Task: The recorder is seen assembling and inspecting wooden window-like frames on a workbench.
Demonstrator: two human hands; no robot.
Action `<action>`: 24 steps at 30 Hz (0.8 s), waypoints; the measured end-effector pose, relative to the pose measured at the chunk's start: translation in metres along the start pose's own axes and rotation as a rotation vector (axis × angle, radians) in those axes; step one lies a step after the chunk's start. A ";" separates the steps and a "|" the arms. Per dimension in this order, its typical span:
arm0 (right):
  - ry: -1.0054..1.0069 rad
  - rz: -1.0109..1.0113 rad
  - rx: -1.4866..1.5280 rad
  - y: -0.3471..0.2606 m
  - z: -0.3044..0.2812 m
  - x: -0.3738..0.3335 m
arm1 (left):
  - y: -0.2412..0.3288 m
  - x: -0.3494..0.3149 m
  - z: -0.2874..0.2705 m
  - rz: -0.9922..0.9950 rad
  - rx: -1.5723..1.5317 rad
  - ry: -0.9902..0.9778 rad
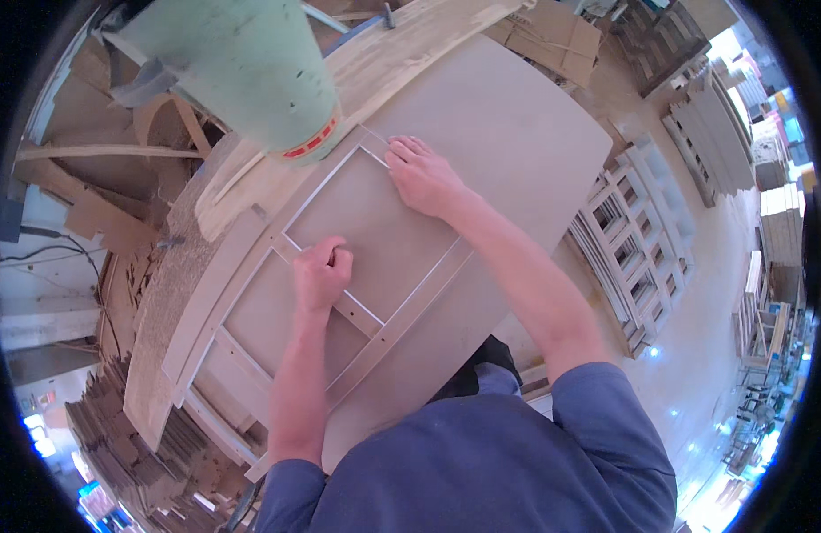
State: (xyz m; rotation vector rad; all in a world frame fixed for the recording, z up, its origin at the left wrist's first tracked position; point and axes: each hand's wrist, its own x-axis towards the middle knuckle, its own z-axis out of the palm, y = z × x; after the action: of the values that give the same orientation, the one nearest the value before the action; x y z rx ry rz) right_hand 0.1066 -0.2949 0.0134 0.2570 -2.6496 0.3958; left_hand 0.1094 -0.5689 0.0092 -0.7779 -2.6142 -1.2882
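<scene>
Closest, a dark blue shirt fills the view at 5 o'clock from the frame, which lies flat on a pale board. Its long axis runs from about 7 o'clock to 1 o'clock, slantwise across the person's front, with the 1 o'clock end by the right hand. It looks like a ladder: light brown wooden rails joined by crosspieces, small dark dots near some joints. Thin white edging traces the big rectangular opening toward 1 o'clock, and the pale board shows through it.

The left hand is at the crosspiece on the 7 o'clock side of that opening, its fingers curled tight in a fist; whether anything is inside cannot be told. The right hand lies palm down at the 1 o'clock end, fingers slightly bent and close together, tips by the white edging; I cannot tell if they grip anything.

Just beside the frame, at 9 o'clock, runs a slat. A green cylinder with a red-marked rim stands over 11 o'clock. Farther off are a pile of brown pieces at 8 o'clock, lattice panels near 3, cardboard at 1, and stacked boards at 2.
</scene>
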 end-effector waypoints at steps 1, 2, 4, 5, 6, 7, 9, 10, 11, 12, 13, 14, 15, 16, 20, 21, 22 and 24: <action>0.001 0.000 -0.011 0.005 -0.002 0.001 | 0.008 0.005 0.000 -0.014 0.026 -0.029; 0.002 0.000 -0.021 0.008 -0.005 -0.001 | 0.014 0.008 0.002 -0.028 0.053 -0.057; 0.007 -0.013 -0.069 0.012 -0.014 -0.008 | 0.017 0.010 0.012 -0.021 0.045 -0.058; 0.015 -0.039 -0.105 0.008 -0.018 -0.004 | 0.016 0.014 0.013 -0.022 0.048 -0.048; 0.020 -0.056 -0.090 -0.003 -0.021 -0.008 | 0.015 0.017 0.014 -0.031 0.063 -0.033; 0.062 -0.034 -0.015 -0.030 -0.025 -0.020 | 0.013 0.019 0.012 0.024 0.039 -0.004; 0.073 0.008 0.133 -0.080 -0.043 -0.052 | 0.017 0.022 0.019 0.064 0.009 0.034; 0.049 0.021 0.221 -0.102 -0.049 -0.067 | 0.019 0.025 0.021 0.063 0.034 0.007; 0.036 0.009 0.234 -0.119 -0.050 -0.080 | 0.022 0.026 0.026 0.060 0.053 -0.028; 0.019 0.061 0.308 -0.138 -0.050 -0.090 | 0.026 0.025 0.026 0.037 0.062 -0.023; 0.008 0.113 0.370 -0.147 -0.047 -0.091 | 0.030 0.033 0.027 0.028 0.067 -0.067; -0.002 0.103 0.374 -0.151 -0.041 -0.092 | 0.032 0.036 0.028 0.020 0.071 -0.112; 0.020 0.084 0.319 -0.153 -0.033 -0.095 | 0.032 0.036 0.030 0.009 0.070 -0.104; 0.045 0.062 0.263 -0.155 -0.030 -0.093 | 0.031 0.036 0.031 0.010 0.069 -0.100; 0.018 0.066 0.277 -0.156 -0.035 -0.084 | 0.029 0.041 0.039 0.029 0.128 -0.080; 0.028 0.084 0.248 -0.155 -0.036 -0.082 | 0.029 0.043 0.043 0.015 0.126 -0.064; 0.038 0.094 0.220 -0.154 -0.037 -0.080 | 0.025 0.044 0.047 0.029 0.111 -0.066; 0.037 0.079 0.191 -0.149 -0.034 -0.081 | 0.027 0.049 0.052 0.032 0.082 -0.045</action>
State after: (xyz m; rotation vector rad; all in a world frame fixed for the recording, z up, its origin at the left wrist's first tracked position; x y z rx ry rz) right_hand 0.2277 -0.4152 0.0406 0.2024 -2.5931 0.6751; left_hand 0.0869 -0.4961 0.0115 -0.8405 -2.6591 -1.1606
